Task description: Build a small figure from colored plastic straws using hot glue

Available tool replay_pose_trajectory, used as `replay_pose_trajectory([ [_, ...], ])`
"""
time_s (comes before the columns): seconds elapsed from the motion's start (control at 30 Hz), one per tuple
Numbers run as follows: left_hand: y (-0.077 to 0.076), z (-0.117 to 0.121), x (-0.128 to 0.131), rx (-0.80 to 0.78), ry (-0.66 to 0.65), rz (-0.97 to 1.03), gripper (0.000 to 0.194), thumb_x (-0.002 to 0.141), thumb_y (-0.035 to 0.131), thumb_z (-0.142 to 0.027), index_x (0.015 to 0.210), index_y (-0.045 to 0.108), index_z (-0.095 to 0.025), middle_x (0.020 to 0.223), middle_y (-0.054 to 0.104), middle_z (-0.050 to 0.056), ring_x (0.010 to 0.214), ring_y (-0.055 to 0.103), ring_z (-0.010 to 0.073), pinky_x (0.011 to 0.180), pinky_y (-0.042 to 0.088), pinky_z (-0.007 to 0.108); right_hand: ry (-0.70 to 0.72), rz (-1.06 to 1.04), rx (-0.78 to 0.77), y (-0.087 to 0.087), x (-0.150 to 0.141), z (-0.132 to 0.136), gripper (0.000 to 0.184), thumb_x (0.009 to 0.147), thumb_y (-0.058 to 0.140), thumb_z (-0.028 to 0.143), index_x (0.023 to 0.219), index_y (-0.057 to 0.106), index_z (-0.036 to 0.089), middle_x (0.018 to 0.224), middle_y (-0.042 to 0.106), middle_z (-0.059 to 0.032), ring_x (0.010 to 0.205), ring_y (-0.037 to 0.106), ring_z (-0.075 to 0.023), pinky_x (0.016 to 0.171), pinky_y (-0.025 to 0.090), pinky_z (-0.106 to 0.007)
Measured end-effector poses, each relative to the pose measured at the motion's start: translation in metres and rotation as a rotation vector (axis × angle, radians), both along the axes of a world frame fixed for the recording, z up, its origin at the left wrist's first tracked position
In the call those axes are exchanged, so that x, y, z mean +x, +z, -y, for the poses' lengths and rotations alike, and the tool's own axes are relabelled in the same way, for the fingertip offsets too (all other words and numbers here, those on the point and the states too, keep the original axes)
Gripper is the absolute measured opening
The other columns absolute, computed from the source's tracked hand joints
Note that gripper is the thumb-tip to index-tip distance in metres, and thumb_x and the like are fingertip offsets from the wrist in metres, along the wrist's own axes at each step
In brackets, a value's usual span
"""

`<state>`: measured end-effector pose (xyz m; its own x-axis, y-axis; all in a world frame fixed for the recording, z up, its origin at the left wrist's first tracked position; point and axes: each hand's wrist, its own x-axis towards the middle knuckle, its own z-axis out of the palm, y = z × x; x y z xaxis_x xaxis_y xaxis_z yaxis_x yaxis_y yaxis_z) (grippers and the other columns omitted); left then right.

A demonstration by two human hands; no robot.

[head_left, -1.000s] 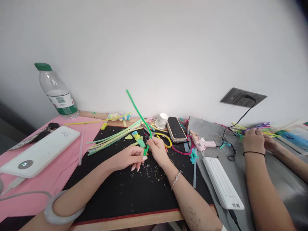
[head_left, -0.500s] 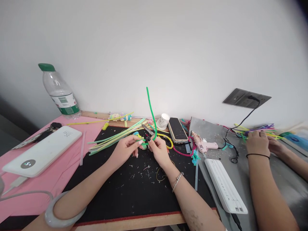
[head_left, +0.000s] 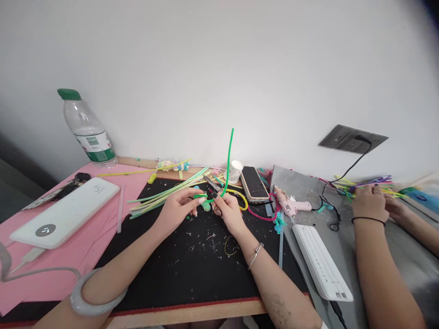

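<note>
Both my hands meet over the black mat (head_left: 192, 274). A green pipe cleaner (head_left: 229, 157) runs between them, its free end standing up above my right hand. My right hand (head_left: 229, 211) pinches it between thumb and fingers. The fingers of my left hand (head_left: 178, 206) are closed on its other end, where a small coiled green piece (head_left: 206, 206) hangs just beside the fingertips. Scissors (head_left: 211, 183) lie just behind my hands, partly hidden. To the left lies a bundle of pale green and yellow pipe cleaners (head_left: 161, 201).
A bottle (head_left: 91, 132) and a white power bank (head_left: 65, 212) stand on the left. Behind are a paper cup (head_left: 235, 171) and a phone (head_left: 254, 183). A pink glue gun (head_left: 295, 204) and another power bank (head_left: 322, 262) lie right, near another person's hands (head_left: 372, 205).
The upright end of the green pipe cleaner has swung to the right. My right hand has turned slightly; both hands keep their pinch. The view has shifted a little.
</note>
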<state>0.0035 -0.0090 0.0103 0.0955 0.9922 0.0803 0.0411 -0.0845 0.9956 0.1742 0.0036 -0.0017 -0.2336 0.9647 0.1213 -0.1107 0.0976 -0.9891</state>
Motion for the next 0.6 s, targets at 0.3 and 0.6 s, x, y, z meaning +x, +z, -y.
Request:
replay_pose_trajectory([
  [0.3, 0.0007, 0.0009, -0.0027, 0.087, 0.026, -0.210, 0.020, 0.073, 0.067, -0.033, 0.088, 0.073, -0.020, 0.061, 0.066, -0.002, 0.048, 0.056, 0.0116, 0.054, 0.048, 0.025, 0.015, -0.007, -0.017, 0.0019, -0.0016, 0.0000, 0.043, 0.079, 0.060, 0.053, 0.058, 0.050, 0.017, 0.045, 0.033, 0.0078, 0.040, 0.029, -0.0059, 0.044, 0.021, -0.023],
  [0.6, 0.0055, -0.0007, -0.0065, 0.184, -0.053, -0.383, 0.017, 0.077, 0.063, -0.033, 0.067, 0.070, -0.021, 0.053, 0.064, -0.002, 0.051, 0.059, 0.0132, 0.056, 0.046, 0.024, -0.029, 0.084, 0.064, -0.0049, 0.0006, -0.0022, 0.043, 0.083, 0.055, 0.047, 0.053, 0.044, 0.018, 0.045, 0.035, 0.0067, 0.043, 0.030, -0.0069, 0.046, 0.024, -0.024],
])
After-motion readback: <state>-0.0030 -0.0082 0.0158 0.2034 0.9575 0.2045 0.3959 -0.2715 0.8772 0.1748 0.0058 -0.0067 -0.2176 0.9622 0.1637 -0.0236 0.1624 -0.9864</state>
